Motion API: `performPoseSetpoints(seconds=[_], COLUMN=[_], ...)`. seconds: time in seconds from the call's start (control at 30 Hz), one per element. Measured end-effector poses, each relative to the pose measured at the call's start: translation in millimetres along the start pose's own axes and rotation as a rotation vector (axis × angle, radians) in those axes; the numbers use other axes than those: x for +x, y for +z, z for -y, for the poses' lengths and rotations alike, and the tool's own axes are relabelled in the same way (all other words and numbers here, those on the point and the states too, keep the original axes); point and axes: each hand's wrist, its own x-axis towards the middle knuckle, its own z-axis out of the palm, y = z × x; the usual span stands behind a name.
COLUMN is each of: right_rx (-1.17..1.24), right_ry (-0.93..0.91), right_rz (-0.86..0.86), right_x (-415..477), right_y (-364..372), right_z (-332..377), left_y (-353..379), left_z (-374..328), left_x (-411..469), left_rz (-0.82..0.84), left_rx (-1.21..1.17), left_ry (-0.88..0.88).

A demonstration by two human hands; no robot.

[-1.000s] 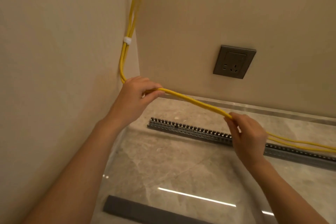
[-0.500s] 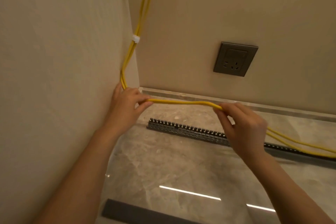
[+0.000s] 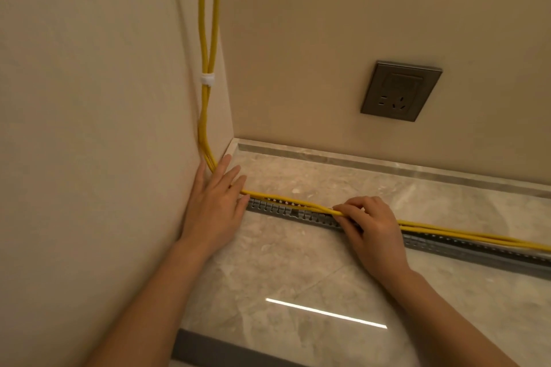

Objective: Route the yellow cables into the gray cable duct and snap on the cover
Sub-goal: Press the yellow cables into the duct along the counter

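At the floor's left corner, the left hand (image 3: 215, 202) presses flat, fingers spread, pinning the yellow cables (image 3: 205, 116); the right hand (image 3: 371, 228) pinches them closed over the slotted gray cable duct (image 3: 286, 211). Best seat them progressively rightward, keeping both strands below the fingers. Cover (image 3: 226, 350) waits nearby.

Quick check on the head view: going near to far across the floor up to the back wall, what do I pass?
Gray cover strip at the near edge → bare floor tile → gray cable duct with the yellow cables along it → marble skirting → wall socket.
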Motion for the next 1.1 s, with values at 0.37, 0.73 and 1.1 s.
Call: performPoseSetpoints(seconds=[0.37,0.73,1.1], right_rx=[-0.085,-0.014,0.291], right_ry=[-0.110,0.017,0.426], right_rz=[0.199,0.216,-0.179], right_x=[-7,-3,-4], right_y=[0,-6,-16], right_z=[6,15,5], left_y=[6,14,26], left_z=[-20,-136,-195], left_x=[-4,7,-3], left_rz=[0.082,0.036,0.159], left_rx=[0.220,-0.234,-0.185], left_ry=[-0.104,-0.061,-0.095])
